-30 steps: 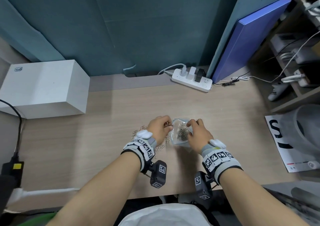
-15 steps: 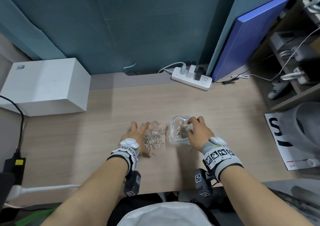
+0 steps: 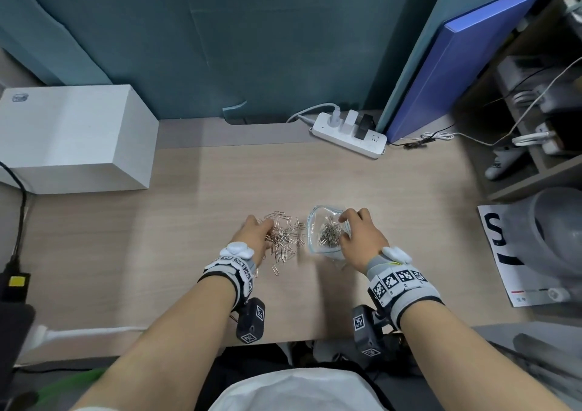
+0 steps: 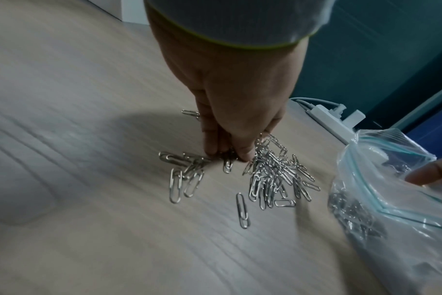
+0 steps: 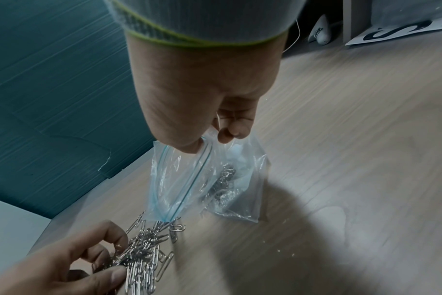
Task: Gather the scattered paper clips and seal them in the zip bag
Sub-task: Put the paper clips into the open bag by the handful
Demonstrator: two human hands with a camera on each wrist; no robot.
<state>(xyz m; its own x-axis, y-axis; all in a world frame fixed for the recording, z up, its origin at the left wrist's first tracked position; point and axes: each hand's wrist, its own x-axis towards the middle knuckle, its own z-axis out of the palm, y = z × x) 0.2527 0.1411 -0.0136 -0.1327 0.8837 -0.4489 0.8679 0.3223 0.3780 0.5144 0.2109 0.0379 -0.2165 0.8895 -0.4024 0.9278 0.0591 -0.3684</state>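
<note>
Left hand point(image 3: 252, 237): lay on the left edge of the pile, fingers curled down and pinching a few clips against the wood, as seen in the left wrist view point(image 4: 230, 123).
Right hand point(image 3: 362, 240): gripped the upper rim of the zip bag between thumb and fingers, keeping the mouth wide open; also seen in the right wrist view point(image 5: 202, 103).
Loose paper clips point(image 3: 285, 237): silver, lying in a heap on the surface just left of the bag, with some single ones scattered toward the near edge point(image 4: 273, 175).
Zip bag point(image 3: 327, 231): clear plastic with a blue zip line, resting on the surface near its middle, mouth turned toward the pile, not sealed point(image 5: 202, 179).
Clips in bag point(image 3: 329, 234): a dark cluster already inside, at the bottom part point(image 5: 222, 183).
Surface point(image 3: 378, 190): light wood grain.
White box point(image 3: 72, 136): at the far left, well apart from the hands.
Power strip point(image 3: 348, 135): white, at the far edge, with plugs in it.
Blue board point(image 3: 456, 64): leaned against the teal wall at the far right.
Printed sheet point(image 3: 504, 259): white with black letters, at the right edge.
</note>
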